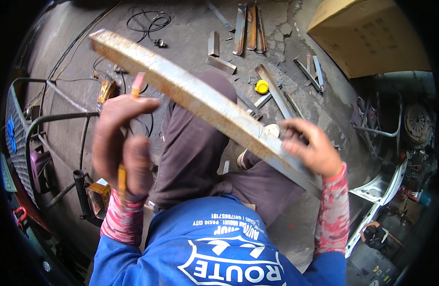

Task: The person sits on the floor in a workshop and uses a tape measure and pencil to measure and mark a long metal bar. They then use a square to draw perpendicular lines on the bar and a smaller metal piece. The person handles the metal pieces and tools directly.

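Observation:
A long, rusty metal bar [195,100] slants across my lap, from the upper left down to the right. My right hand [314,148] grips it near its lower right end, thumb and fingers around the edges. My left hand [121,138], smeared by motion, holds a yellow pencil [122,178] with a pinkish end sticking out above the fingers. This hand is beside the bar, apart from it. Beyond the bar, a yellow tape measure [262,86] lies on the floor among cut metal pieces [274,90].
More metal strips [240,29] lie at the far side, near a coiled black cable [148,20]. A cardboard box [372,35] stands at the far right. On the left are a metal frame with mesh [21,138] and a yellow tool [105,90]. A white panel [383,186] leans at the right.

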Motion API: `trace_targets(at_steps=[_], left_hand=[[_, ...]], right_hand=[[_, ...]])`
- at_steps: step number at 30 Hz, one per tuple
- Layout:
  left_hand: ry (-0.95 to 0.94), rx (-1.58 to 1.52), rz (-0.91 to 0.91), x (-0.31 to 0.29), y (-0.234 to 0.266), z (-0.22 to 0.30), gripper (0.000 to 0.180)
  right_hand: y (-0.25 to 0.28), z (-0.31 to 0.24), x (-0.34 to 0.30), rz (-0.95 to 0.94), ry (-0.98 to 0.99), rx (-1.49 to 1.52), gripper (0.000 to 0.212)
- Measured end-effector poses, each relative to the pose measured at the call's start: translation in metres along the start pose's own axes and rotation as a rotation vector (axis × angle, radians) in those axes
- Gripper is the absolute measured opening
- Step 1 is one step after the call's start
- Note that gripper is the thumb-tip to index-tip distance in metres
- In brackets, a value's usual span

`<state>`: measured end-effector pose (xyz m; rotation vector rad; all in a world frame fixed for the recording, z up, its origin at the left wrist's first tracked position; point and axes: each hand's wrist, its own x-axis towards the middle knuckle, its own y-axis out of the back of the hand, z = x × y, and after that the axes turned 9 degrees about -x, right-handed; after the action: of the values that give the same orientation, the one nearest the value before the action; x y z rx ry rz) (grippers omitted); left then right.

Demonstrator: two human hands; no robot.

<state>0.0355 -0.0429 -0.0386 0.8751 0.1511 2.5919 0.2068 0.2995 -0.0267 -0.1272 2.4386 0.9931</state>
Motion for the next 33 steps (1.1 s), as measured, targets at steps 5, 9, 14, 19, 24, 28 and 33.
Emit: trace_targets(at_steps=[5,9,14,19,24,28,33], left_hand=[[-0.125,0.261,-0.230,0.018,-0.067,-0.013,0.037],[-0.010,0.516,-0.340,0.015,-0.079,-0.017,0.035],[0.094,0.619,-0.603,0.029,-0.059,-0.008,0.033],[0.110,0.594,-0.628,0.046,-0.068,-0.014,0.029],[0.121,0.580,-0.597,0.052,-0.075,-0.020,0.030],[0.068,0.563,-0.537,0.046,-0.077,-0.017,0.029],[-0.032,0.587,-0.289,0.026,-0.089,-0.019,0.030]], right_hand=[[0.011,0.095,0.154,-0.027,-0.118,-0.221,0.059],[-0.031,0.166,0.264,-0.387,-0.209,-0.678,0.066],[-0.119,0.206,0.329,-0.366,-0.368,-0.696,0.063],[-0.214,0.229,0.309,0.031,-0.353,-0.716,0.037],[-0.200,0.236,0.306,-0.101,-0.302,-0.301,0.019],[-0.119,0.197,0.317,-0.018,-0.171,-0.226,0.028],[0.012,0.090,0.265,0.155,0.086,-0.298,0.025]])
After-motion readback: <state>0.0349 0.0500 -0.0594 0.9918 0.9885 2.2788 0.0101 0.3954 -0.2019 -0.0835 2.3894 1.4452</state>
